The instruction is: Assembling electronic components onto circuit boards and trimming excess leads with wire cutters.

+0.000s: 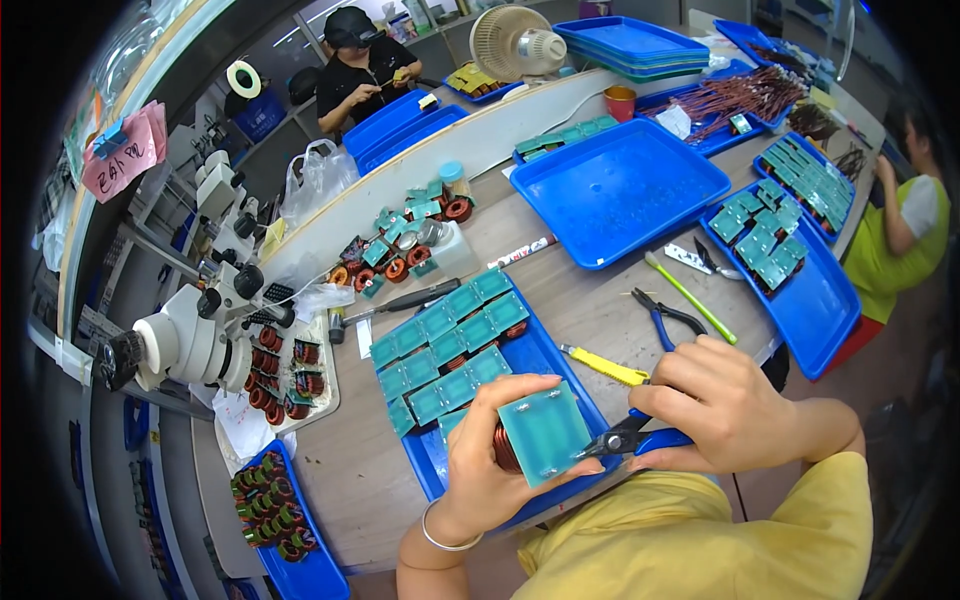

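My left hand (472,475) grips a copper-wound coil (507,450) with a square green circuit board (545,432) on its face, which is turned up toward me. Blue-handled side cutters (618,440) are in my right hand (715,405), fingers wrapped round the handles. Their tips are at the lower right corner of the board, where small solder spots show; whether they bite on a wire is too small to tell. Below my left hand lies a blue tray (540,362) with rows of similar board-topped coils (440,345).
A yellow utility knife (605,366), pliers (662,318) and a green pen-like stick (690,297) lie to the right. Beyond them is a large blue tray (620,190). A microscope (195,335) stands at left. Two people, one behind the partition (400,145), one at right, are nearby.
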Tool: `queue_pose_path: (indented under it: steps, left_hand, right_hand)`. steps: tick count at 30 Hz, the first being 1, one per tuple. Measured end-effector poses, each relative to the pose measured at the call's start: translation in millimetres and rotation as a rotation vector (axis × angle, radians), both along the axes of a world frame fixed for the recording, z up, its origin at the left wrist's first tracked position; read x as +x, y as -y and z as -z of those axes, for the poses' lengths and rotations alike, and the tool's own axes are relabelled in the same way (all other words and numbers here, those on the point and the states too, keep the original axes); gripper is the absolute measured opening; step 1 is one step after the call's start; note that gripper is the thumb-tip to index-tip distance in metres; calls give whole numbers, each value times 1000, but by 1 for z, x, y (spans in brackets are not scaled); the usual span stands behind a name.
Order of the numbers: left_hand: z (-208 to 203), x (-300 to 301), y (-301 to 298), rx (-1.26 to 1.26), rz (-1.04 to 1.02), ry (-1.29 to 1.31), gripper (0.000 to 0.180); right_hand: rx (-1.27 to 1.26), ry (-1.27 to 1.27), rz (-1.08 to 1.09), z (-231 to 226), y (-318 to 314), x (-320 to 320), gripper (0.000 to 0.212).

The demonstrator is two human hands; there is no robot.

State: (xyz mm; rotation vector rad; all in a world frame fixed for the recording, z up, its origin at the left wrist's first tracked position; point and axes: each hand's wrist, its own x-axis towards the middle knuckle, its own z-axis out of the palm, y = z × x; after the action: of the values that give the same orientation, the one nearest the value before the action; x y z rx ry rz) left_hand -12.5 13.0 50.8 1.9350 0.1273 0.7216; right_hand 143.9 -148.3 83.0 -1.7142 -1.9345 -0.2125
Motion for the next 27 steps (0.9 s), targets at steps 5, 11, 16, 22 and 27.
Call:
queue_pose_path:
  steps: [5,11,16,22,27]
  left_hand:
    - [2,1,0,-7,42,-1,69]
    - [8,1,0,3,69,7,73]
    - [5,1,1,18,67,21,72]
    - [3,1,0,29,96,29,71]
    - [-1,2,2,35,93,11,69]
  right_hand:
    - [4,-21,-13,-3,1,-1,45]
    - [13,-24,-33,-2,-3,-4,45]
    - [6,-23,-38,-2,-4,-4,44]
    - [3,-17,-49,-3,-6,-5,44]
    - [-23,12,-62,-7,-5,-4,41]
